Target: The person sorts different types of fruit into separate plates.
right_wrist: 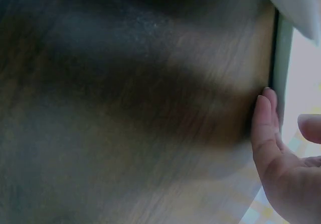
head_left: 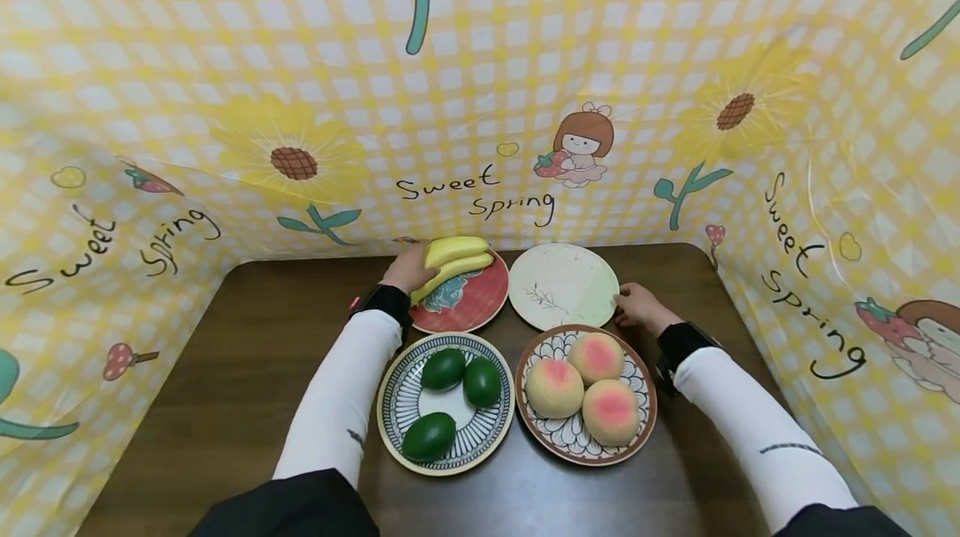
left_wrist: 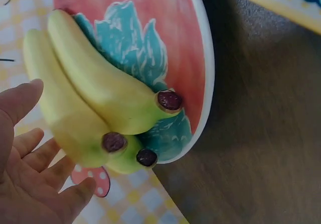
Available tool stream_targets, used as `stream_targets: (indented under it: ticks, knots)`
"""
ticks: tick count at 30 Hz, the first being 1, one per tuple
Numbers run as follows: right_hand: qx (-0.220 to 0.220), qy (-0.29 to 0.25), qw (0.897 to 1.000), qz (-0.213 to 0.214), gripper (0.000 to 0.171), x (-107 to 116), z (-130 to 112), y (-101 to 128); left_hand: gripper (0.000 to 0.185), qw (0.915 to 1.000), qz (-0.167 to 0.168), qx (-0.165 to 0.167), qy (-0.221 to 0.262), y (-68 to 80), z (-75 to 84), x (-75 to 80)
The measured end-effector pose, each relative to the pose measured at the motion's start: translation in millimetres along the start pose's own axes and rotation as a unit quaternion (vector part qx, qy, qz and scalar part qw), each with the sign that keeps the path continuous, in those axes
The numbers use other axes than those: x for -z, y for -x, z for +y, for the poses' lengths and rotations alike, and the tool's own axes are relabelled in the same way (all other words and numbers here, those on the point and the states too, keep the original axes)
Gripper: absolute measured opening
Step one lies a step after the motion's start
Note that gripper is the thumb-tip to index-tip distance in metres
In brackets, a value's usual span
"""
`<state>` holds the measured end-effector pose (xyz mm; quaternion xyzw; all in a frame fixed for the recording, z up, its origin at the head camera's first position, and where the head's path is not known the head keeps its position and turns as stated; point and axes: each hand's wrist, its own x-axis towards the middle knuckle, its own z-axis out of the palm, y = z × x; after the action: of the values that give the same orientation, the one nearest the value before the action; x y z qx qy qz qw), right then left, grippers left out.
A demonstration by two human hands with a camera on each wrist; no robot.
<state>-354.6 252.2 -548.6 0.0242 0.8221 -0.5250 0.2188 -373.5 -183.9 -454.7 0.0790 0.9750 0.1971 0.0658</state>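
Observation:
Three yellow bananas [left_wrist: 95,78] lie together on a red plate with a teal leaf pattern [head_left: 480,301] at the back. Beside their left side is my left hand [head_left: 408,268]; its thumb and fingers are spread, with the fingertips right at the bananas in the left wrist view. A pale plate with a twig drawing [head_left: 566,278] lies to the right of the red one. At that plate's right rim, my right hand [head_left: 637,306] has its fairly straight fingers [right_wrist: 263,121] against the edge, while the thumb stands apart from them.
Nearer on the brown table [head_left: 187,404], a blue-patterned plate [head_left: 390,420] holds three dark green fruits [head_left: 442,369]. To its right a brown-rimmed plate [head_left: 648,412] holds three peaches [head_left: 611,412]. Yellow checked cloth [head_left: 480,87] stands behind and along both sides.

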Motion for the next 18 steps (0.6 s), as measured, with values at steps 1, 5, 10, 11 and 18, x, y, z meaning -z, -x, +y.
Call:
stream_targets:
  ticks: [1,5,10,11,18]
  knots:
    - [0.000,-0.004,1.000,0.000,0.046,0.6,-0.1,-2.7,0.059,1.0000,0.000,0.006,0.004,-1.2,-0.3,-1.8]
    - [-0.041,0.013,0.999,0.013,0.021,-3.6,-19.3,12.0,0.058,0.9991,-0.011,0.040,0.001,-8.1,0.3,-11.1]
    - [-0.060,-0.014,0.998,0.022,0.017,-3.7,-12.2,17.9,0.058,0.9969,-0.016,0.077,0.006,-19.0,-0.9,-25.2]
    - [-0.063,-0.011,0.998,0.026,0.016,-4.5,-11.3,18.0,0.058,0.9963,-0.017,0.084,0.005,-19.4,0.0,-26.2]
    - [-0.074,0.027,0.996,0.046,0.016,-2.7,-8.0,-3.9,0.054,0.9955,0.015,0.092,-0.014,-26.4,1.2,-25.2]
